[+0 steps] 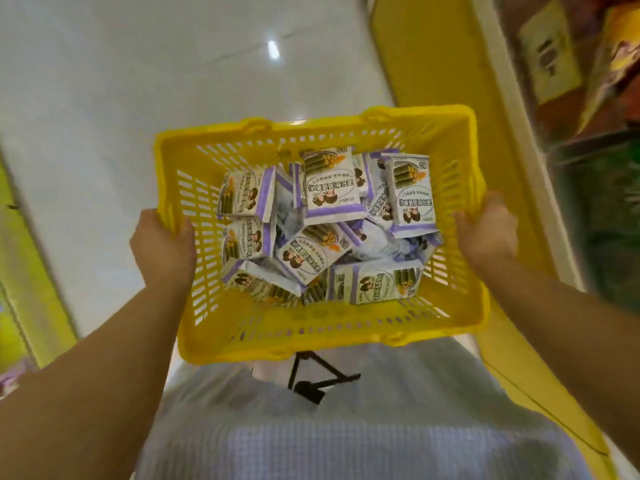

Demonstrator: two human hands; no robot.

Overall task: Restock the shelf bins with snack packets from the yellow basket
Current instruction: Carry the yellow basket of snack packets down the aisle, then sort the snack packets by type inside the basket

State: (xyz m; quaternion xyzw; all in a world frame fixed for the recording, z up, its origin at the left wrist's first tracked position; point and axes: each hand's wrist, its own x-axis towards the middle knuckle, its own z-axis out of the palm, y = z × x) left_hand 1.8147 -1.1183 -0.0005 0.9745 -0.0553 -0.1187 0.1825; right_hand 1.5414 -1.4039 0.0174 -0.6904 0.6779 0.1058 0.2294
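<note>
Head view: yellow basket [311,341] sits between the hands, mouth up, long axis running hand to hand. Left hand [162,247] and right hand [488,230] each clamp an end rim, forearms extended. Snack packets [332,188] lie jumbled inside.

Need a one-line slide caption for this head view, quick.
Both hands, left and right, grip the side rims of the yellow basket, full of purple-and-white snack packets.
</note>
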